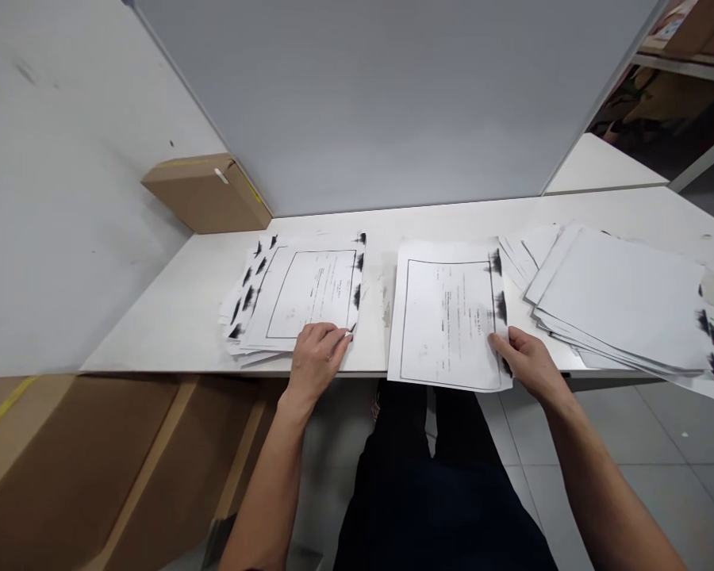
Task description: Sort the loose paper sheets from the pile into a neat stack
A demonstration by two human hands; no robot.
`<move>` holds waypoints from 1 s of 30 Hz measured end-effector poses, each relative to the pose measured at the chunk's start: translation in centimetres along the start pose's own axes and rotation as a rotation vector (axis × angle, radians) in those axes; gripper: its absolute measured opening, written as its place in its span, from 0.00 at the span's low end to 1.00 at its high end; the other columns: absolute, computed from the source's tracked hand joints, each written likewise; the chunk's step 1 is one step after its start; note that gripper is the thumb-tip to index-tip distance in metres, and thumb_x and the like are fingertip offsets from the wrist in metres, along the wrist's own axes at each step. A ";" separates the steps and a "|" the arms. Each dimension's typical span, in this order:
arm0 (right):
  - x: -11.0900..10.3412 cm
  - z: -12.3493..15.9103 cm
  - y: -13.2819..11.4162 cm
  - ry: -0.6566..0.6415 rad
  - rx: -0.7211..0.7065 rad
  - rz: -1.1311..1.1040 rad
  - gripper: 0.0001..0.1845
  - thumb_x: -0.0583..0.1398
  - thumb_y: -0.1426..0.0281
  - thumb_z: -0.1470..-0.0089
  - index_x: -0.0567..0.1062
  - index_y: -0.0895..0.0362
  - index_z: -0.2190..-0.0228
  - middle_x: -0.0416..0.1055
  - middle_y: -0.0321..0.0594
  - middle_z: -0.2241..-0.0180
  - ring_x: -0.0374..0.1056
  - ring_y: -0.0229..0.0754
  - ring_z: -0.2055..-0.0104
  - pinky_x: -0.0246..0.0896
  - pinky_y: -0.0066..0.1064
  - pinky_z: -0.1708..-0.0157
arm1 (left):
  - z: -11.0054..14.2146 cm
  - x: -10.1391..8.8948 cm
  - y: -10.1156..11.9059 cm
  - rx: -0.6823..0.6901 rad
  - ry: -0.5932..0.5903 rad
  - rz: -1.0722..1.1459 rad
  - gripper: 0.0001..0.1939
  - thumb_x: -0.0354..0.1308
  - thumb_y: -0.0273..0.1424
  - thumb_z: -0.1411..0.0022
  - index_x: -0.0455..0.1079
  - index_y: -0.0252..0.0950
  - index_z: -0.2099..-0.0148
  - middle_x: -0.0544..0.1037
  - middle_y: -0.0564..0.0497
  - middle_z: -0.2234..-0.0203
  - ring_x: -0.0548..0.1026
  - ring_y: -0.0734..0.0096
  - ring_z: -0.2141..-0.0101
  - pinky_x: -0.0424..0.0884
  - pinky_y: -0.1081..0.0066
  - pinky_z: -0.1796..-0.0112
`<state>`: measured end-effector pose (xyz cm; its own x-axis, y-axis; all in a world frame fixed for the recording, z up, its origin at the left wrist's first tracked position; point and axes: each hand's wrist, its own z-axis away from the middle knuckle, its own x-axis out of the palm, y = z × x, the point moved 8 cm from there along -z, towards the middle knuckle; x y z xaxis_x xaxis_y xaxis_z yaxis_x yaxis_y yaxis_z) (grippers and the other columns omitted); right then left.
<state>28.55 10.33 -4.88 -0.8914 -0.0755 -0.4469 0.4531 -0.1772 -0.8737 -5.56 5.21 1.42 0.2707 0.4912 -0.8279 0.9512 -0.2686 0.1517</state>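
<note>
On the left lies a stack of printed sheets (pixel 315 293), framed text on top and black ink smudges along the edges. My left hand (pixel 318 357) pinches the top sheet's near right corner. A separate printed sheet (pixel 446 325) with a border line and smudged right edge reaches over the table's front edge. My right hand (pixel 527 361) grips that sheet at its near right side, thumb on top; the fingers underneath are partly hidden. Further right, a fanned pile of mostly blank-faced paper (pixel 624 297) lies close to my right hand.
The papers rest on a white table (pixel 172 317) against a grey upright panel (pixel 393 103). A cardboard box (pixel 208 194) stands at the back left. Larger cartons (pixel 83 460) are below the table on the left. Shelving (pixel 690 71) is at the far right.
</note>
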 end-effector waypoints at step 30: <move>-0.1 2.8 1.2 -0.087 0.060 -0.146 0.25 0.55 0.51 0.50 0.52 0.54 0.81 0.46 0.29 0.83 0.43 0.32 0.80 0.42 0.25 0.82 | 1.0 5.6 24.5 0.508 -0.013 0.336 0.06 0.51 0.24 0.40 0.69 0.34 0.67 0.67 0.52 0.81 0.66 0.72 0.76 0.61 0.69 0.77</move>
<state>29.17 7.41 -5.30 -0.9466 -0.1287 -0.2955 0.3194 -0.2504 -0.9140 19.09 0.52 -0.04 0.5390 0.3019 -0.7864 0.6237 -0.7704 0.1318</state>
